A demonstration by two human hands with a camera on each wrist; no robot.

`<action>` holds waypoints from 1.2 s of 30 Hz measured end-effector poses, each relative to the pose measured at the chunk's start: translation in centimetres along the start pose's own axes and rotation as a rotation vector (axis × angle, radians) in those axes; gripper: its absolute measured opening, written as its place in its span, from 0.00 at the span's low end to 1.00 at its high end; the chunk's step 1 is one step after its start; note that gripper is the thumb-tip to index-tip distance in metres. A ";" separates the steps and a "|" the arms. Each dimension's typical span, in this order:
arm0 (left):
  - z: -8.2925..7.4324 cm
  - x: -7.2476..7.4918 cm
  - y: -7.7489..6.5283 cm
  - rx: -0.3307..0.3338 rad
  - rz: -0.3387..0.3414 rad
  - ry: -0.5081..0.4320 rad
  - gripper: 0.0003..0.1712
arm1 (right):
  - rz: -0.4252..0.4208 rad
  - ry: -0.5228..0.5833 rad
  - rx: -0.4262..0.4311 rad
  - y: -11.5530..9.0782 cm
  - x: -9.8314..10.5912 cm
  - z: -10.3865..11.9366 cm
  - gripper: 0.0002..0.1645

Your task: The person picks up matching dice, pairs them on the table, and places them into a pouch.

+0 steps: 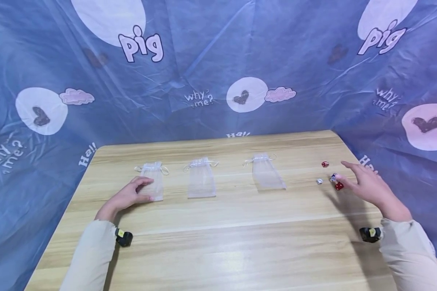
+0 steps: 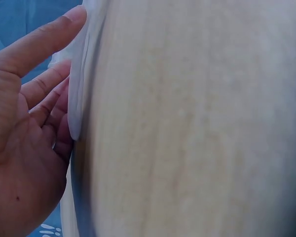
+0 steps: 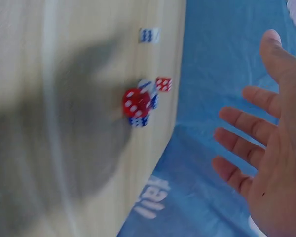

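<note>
My left hand point(image 1: 132, 193) rests at the left sheer white drawstring pouch point(image 1: 153, 188), thumb and fingers apart, fingertips over its left side. In the left wrist view, the left hand's fingers point(image 2: 49, 89) lie along the pouch's thin fabric point(image 2: 80, 94). To the right, my right hand point(image 1: 369, 186) hovers with fingers spread and holds nothing. Close by it are a red die point(image 1: 325, 164), a small white die point(image 1: 319, 182), another red die point(image 1: 339, 186) and a blue-and-white die point(image 1: 333, 177). The right wrist view shows the dice in a loose cluster, a red die point(image 3: 137, 102) among them, apart from the hand.
Two more sheer pouches, a middle one point(image 1: 202, 180) and a right one point(image 1: 266, 173), lie flat with their drawstrings toward the back. Everything is on a light wooden table point(image 1: 218, 242). Behind and beside it hangs a blue printed cloth point(image 1: 189, 52).
</note>
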State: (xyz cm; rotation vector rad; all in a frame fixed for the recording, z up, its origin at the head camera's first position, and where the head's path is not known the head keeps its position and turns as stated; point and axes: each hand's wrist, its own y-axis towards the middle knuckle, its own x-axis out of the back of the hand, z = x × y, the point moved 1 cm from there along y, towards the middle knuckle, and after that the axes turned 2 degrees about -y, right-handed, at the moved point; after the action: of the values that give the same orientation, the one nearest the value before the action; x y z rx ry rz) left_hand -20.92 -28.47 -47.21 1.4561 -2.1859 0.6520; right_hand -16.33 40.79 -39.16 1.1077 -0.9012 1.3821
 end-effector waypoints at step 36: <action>-0.3 -0.1 0.8 0.050 0.018 -0.021 0.38 | -0.025 0.221 0.035 -0.7 -4.2 -4.5 0.13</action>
State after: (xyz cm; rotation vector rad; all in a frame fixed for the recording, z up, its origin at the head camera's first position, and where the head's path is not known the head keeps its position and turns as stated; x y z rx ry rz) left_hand -21.56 -27.95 -47.10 1.4757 -2.2159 0.7062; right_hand -16.30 43.98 -44.47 0.9664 -0.7041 1.4720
